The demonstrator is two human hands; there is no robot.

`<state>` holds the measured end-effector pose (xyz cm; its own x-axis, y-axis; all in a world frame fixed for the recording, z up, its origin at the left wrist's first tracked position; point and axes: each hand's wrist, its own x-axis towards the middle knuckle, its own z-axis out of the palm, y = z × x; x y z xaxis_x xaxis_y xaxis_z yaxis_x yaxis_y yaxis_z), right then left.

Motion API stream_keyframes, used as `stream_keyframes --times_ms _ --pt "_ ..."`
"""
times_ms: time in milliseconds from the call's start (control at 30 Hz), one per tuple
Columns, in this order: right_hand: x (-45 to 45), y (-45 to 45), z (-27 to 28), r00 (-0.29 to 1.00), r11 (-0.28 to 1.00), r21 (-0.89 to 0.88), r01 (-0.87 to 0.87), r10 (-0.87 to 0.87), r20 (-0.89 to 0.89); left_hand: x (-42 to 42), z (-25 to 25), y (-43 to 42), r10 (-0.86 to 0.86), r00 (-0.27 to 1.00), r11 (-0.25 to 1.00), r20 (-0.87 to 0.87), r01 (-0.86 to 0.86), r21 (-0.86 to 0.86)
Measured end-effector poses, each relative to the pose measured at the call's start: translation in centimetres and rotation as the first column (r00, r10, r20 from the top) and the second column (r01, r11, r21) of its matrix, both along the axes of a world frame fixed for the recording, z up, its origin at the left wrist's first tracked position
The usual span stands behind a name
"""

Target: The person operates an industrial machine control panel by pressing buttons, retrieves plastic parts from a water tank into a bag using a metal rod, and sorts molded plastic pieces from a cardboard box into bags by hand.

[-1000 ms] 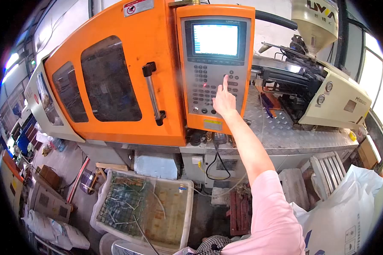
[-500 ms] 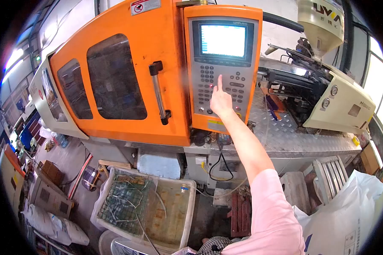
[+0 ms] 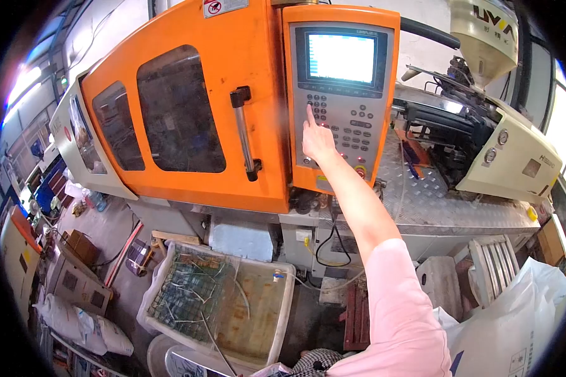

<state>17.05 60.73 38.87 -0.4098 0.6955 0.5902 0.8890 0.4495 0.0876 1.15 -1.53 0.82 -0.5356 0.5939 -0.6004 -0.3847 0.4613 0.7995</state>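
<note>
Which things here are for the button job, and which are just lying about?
Seem part of the job:
- right hand, finger at the keys
- lit screen
- orange machine

Seem to be just lying about:
- brown box, on the left
- big white bag, on the right

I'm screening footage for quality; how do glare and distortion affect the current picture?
Head view: the screen is mostly washed out; head view: fisheye distortion bows the orange machine, corners black; head view: the right hand looks fairly sharp, keypad labels too small to read.
</note>
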Motion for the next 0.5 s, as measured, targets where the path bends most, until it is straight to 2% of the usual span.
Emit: stream_keyframes --times_ms 100,200,300,400,500 --pt "-0.6 0.4 0.6 1.0 1.0 -0.005 0.021 -0.021 0.007 0.0 1.2 0.3 -0.019 1.0 0.999 0.004 0.019 -0.027" --pt "-0.7 1.0 0.9 0.999 0.999 -0.03 0.042 -0.042 0.023 -0.4 -0.3 -0.1 -0.001 1.0 1.0 -0.006 0.001 -0.018" --pt "-1.1 1.3 0.8 0.994 0.995 -0.042 0.088 -0.085 0.068 0.3 2.3 0.5 -0.016 1.0 0.998 -0.024 0.015 -0.055" --pt "-0.9 0.7 1.1 0.998 0.995 -0.073 0.06 -0.061 -0.013 0.0 1.4 0.5 0.006 1.0 0.997 -0.027 -0.008 -0.082" --pt "0.0 -0.8 0.4 0.999 0.996 -0.077 0.046 -0.045 0.014 -0.3 -0.5 -0.4 0.007 1.0 1.0 -0.01 -0.007 0.004"
